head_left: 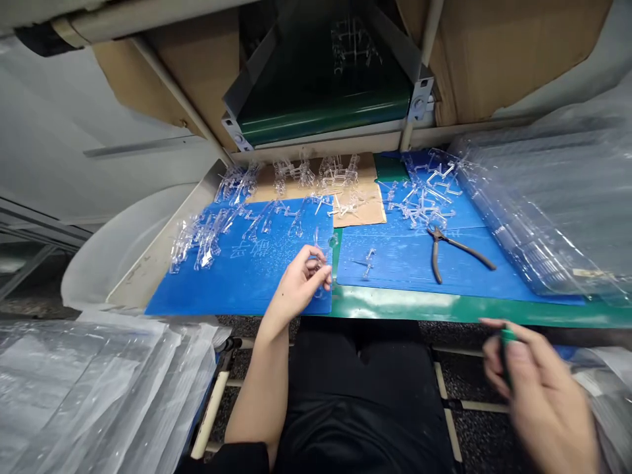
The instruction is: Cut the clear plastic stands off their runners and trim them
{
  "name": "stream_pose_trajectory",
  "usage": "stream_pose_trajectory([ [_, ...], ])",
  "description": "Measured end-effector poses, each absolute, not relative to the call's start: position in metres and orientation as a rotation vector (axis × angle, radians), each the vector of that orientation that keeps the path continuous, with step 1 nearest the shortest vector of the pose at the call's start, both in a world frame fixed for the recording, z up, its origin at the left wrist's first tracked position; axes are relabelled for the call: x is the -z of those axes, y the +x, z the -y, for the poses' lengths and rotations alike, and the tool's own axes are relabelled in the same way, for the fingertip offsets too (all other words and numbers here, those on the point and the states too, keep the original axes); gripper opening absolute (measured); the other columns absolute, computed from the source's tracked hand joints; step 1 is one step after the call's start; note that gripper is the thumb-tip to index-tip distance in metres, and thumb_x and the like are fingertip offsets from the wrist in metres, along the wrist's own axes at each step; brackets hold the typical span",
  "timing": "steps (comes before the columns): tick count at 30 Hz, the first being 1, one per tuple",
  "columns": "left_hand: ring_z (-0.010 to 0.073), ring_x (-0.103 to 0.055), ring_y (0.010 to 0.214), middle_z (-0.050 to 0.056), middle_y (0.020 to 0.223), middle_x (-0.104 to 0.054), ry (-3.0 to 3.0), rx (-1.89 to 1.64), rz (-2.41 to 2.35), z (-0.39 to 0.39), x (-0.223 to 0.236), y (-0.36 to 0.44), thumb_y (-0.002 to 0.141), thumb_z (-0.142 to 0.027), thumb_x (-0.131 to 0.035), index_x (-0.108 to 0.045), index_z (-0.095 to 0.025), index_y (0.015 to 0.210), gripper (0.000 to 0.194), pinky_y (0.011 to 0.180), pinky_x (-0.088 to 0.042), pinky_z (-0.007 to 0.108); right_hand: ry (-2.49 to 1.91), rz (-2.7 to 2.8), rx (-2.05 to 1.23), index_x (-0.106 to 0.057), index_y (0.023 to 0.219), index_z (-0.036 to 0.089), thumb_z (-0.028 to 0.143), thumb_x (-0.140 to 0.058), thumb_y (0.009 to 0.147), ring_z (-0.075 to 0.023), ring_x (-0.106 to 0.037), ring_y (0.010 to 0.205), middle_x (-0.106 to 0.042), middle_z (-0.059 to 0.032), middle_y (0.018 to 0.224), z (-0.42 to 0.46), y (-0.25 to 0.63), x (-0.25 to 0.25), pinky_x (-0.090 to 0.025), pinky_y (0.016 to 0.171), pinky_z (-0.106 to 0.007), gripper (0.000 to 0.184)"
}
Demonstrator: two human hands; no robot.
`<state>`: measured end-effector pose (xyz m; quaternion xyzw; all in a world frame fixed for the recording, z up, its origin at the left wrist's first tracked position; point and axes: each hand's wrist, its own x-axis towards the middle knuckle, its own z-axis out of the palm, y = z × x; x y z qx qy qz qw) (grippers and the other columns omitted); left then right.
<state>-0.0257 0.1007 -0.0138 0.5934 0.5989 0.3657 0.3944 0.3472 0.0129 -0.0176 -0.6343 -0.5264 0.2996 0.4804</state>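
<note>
My left hand [301,280] pinches a clear plastic part [317,235] over the right edge of the left blue sheet [276,283]. The fingers cover most of that part. Off to the right, in front of the table edge, my right hand [538,388] is closed around a small tool with a green and black handle [506,349]; its working end does not show and the hand is blurred. A small clear plastic piece [368,262] lies alone on the right blue sheet [395,263]. Cutting pliers [457,247] rest open beside it, touched by neither hand.
Clear plastic parts lie in piles at the left [197,240], along the cardboard [363,207] and at the back right [424,204]. Stacked clear trays [543,217] stand at right. A green conveyor belt [326,118] ends above the table. Bagged plastic [89,395] fills the lower left.
</note>
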Motion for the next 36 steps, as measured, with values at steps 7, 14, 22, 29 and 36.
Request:
stream_pose_trajectory([
  [7,0.0161,-0.067,0.075,0.003,0.087,-0.068,1.506,-1.093,-1.103,-0.041,0.025,0.008,0.112,-0.044,-0.064,-0.070,-0.020,0.115,0.025,0.079,-0.055,0.031,-1.211,1.791,-0.963,-0.069,0.134,0.030,0.037,-0.049,0.117,-0.0182,-0.065,0.064,-0.068,-0.0014,0.082,-0.038,0.262,0.014,-0.050,0.057,-0.030,0.027],
  [14,0.0196,-0.063,0.085,0.006,0.095,-0.068,1.958,-1.172,-1.220,-0.026,0.023,0.001,0.114,-0.037,-0.058,-0.065,-0.021,0.116,0.018,0.080,-0.050,0.033,-1.042,2.030,-0.739,-0.065,0.142,0.026,0.020,-0.049,0.116,-0.0235,-0.079,0.104,-0.079,-0.0086,0.124,-0.046,0.256,-0.006,-0.060,0.087,-0.035,0.031],
  [22,0.0191,-0.067,0.086,0.007,0.098,-0.077,2.175,-1.289,-1.143,-0.028,0.016,0.006,0.112,-0.022,-0.065,-0.072,-0.018,0.118,0.010,0.082,-0.046,0.037,-1.016,2.275,-0.514,-0.074,0.137,0.017,0.022,-0.055,0.117,-0.0163,-0.069,0.072,-0.071,-0.0046,0.091,-0.038,0.251,-0.016,-0.050,0.068,-0.028,0.028],
  [29,0.0176,-0.066,0.081,0.007,0.094,-0.077,2.193,-1.304,-1.157,-0.027,0.007,0.009,0.110,-0.019,-0.068,-0.074,-0.015,0.115,0.008,0.079,-0.045,0.036,-1.055,2.299,-0.503,-0.074,0.138,0.019,0.025,-0.057,0.117,-0.0136,-0.065,0.067,-0.066,-0.0011,0.086,-0.034,0.252,-0.020,-0.044,0.065,-0.029,0.028],
  [36,0.0173,-0.065,0.081,0.008,0.094,-0.076,2.194,-1.287,-1.160,-0.027,0.007,0.008,0.109,-0.015,-0.067,-0.073,-0.013,0.114,0.008,0.078,-0.043,0.037,-1.056,2.303,-0.639,-0.071,0.142,0.020,0.023,-0.060,0.115,-0.0137,-0.063,0.069,-0.066,-0.0016,0.090,-0.031,0.254,-0.017,-0.043,0.065,-0.028,0.029],
])
